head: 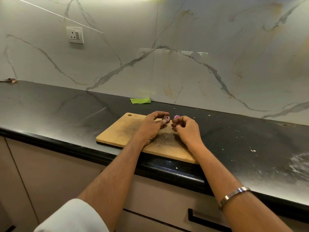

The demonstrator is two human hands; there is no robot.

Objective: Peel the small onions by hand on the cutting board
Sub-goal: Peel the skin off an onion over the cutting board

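So far, the left hand (151, 125) pinches one onion (166, 118) over the board (117, 131), skin partly on. The right hand (186, 128), curled, holds nothing I can see. Another onion (176, 117) waits.

A veined marble wall (184, 47) with a white socket (75, 35) rises behind the black surface (50, 104), beige cabinets (55, 173) below its front edge.

My left hand (151, 125) and right hand (186, 129) sit over the far half of the tan wooden cutting board (117, 133), its near-left part bare. Black stone counter (58, 106) wide open to my left; right side has small white scraps. Marble-look wall (184, 72) blocks behind, green folded tape piece (140, 100) at its foot
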